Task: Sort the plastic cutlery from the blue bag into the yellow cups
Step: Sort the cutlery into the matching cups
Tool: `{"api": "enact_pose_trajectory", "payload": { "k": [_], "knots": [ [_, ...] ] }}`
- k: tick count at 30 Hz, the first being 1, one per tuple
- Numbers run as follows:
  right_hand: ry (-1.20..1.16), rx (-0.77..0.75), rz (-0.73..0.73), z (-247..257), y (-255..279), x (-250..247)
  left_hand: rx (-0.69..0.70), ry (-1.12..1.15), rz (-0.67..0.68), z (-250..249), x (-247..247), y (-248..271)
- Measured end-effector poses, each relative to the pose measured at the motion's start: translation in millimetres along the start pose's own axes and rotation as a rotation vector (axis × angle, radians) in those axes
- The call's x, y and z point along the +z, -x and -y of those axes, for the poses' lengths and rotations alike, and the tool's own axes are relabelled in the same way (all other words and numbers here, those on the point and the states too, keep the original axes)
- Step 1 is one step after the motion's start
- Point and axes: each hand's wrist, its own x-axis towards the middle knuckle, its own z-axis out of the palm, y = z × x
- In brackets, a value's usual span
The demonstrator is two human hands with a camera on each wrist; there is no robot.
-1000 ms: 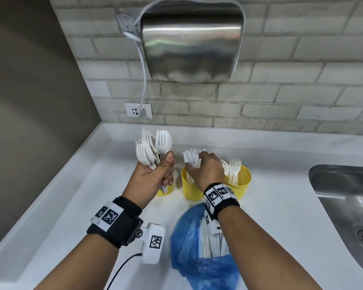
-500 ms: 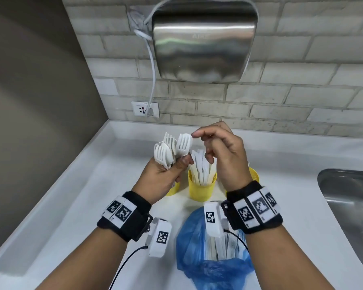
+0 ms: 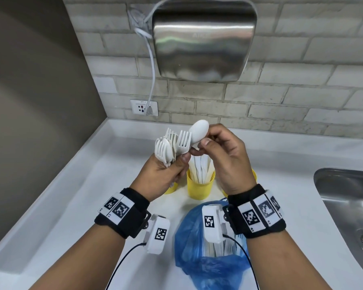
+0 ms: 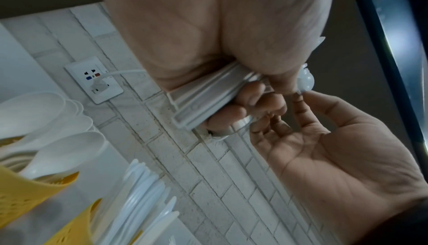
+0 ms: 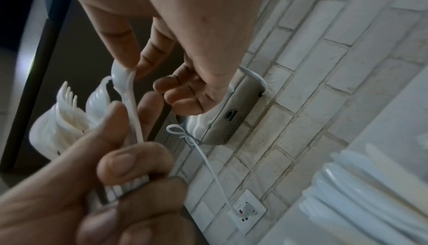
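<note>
Above the yellow cups, the right hand pinches a white plastic spoon by its bowl while the left hand stays fisted round the fork bundle; light, slick and bendy, the spoon is probably best pinched near its neck.

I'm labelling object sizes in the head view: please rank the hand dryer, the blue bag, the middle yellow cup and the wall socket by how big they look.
1. hand dryer
2. blue bag, though nearness inflates it
3. middle yellow cup
4. wall socket, close to the cup
</note>
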Motion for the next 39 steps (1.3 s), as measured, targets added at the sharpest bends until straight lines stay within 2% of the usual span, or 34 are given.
{"api": "enact_pose_trajectory", "payload": {
  "k": [3, 5, 8, 10, 12, 14, 17, 19, 22, 25, 29, 33, 37, 39],
  "knots": [
    [-0.249, 0.066, -0.102, 6.8, -3.4, 1.4, -0.006, 0.029, -0.009, -1.2, 0.7, 0.5],
    [-0.433, 0.104, -0.116, 11.9, -4.9, 0.7, -0.007, 0.026, -0.017, 0.3, 1.0, 0.6],
    [-0.600, 0.117, -0.124, 18.5, -6.1, -1.7, -0.022, 0.016, -0.057, -1.4, 1.2, 1.1],
    [-0.679, 0.132, -0.198, 20.0, -8.0, -5.1, 0.007, -0.036, -0.087, -2.0, -1.3, 1.3],
    [-0.640, 0.143, -0.296, 18.8, -9.6, -9.4, 0.042, -0.101, -0.070, -5.0, -3.5, 3.2],
    [-0.436, 0.163, -0.355, 14.2, -11.1, -13.0, 0.045, -0.114, -0.034, -8.1, -3.6, 4.3],
    [-0.112, 0.144, -0.280, 4.7, -10.0, -7.5, 0.019, -0.024, 0.022, -12.3, -2.5, 5.0],
    [-0.024, 0.091, -0.195, 1.3, -7.5, 0.5, 0.008, 0.073, 0.056, -13.1, -0.7, 4.1],
    [-0.038, 0.066, -0.087, -0.6, -3.7, 7.0, 0.020, 0.204, 0.127, -13.1, 0.7, 3.3],
    [-0.025, 0.110, 0.008, 1.4, -1.7, 10.7, 0.003, 0.280, 0.200, -14.9, 0.1, 2.4],
    [-0.154, 0.273, 0.214, 9.8, -4.4, 10.1, -0.051, 0.352, 0.256, -12.6, -1.9, 3.2],
    [-0.149, 0.366, 0.399, 18.8, -5.6, 7.9, -0.117, 0.387, 0.357, -13.9, -1.7, 5.0],
    [-0.159, 0.428, 0.444, 18.2, -6.8, 8.5, -0.183, 0.430, 0.418, -13.7, -1.1, 6.0],
    [-0.153, 0.413, 0.431, 16.7, -6.2, 8.4, -0.203, 0.451, 0.440, -13.4, -1.6, 6.0]
  ]
}}
